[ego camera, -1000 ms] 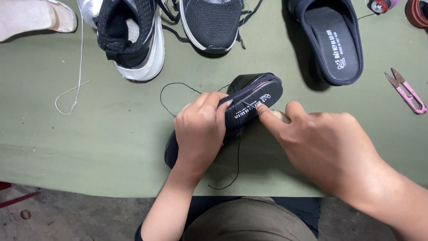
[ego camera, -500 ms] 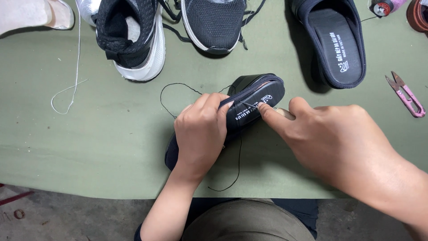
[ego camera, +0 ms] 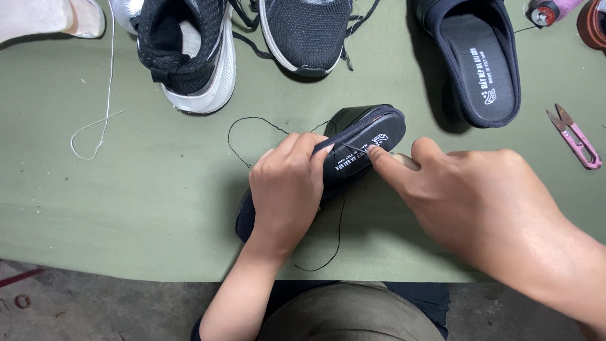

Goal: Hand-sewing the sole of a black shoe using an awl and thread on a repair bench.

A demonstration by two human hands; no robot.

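Both hands [ego camera: 287,189] on slipper [ego camera: 363,142]

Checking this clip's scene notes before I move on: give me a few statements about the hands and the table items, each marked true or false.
1. The left hand grips the dark slipper lying on its side. True.
2. The right hand holds the pink thread snips. False: the snips lie alone on the green table, right of that hand, whose fingertip presses the slipper's insole.
3. A black thread trails from the slipper across the table. True.
4. The second dark slipper is stacked on the held one. False: it lies apart, farther back.
5. A black and white sneaker stands at the back left. True.
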